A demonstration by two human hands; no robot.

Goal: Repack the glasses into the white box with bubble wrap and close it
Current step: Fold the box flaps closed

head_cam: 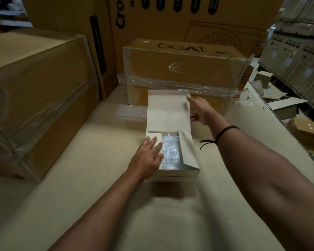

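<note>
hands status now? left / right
Left hand: open, flat on the side flap of the white box.
Right hand: at the lid edge; grip unclear.

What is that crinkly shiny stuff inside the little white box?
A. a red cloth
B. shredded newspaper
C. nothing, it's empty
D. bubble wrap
D: clear bubble wrap fills the opening of the white box, showing between the side flap pressed down by the left hand and the raised flap on the other side; the lid stands open with the right hand at its edge.
</note>
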